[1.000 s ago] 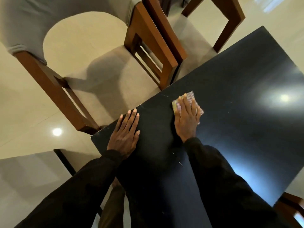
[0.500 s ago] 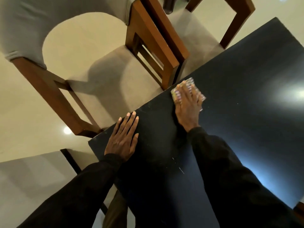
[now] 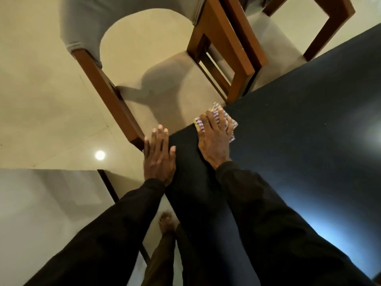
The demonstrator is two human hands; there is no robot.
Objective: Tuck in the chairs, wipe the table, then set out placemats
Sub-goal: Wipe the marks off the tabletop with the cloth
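Two flat palms: fingers straight, nothing clenched.
Left hand (image 3: pixel 159 159): I brace it on the table (image 3: pixel 299 141) corner.
Right hand (image 3: pixel 214 141): presses cloth (image 3: pixel 232 127) to wipe.

The right hand (image 3: pixel 214 141) lies flat on the cloth (image 3: pixel 232 125) at the table (image 3: pixel 299 131) edge. The left hand (image 3: pixel 158 157) rests on the table's corner, just left of it. Two chairs, one (image 3: pixel 111 100) left of the other (image 3: pixel 334 21), stand side by side beyond that edge.
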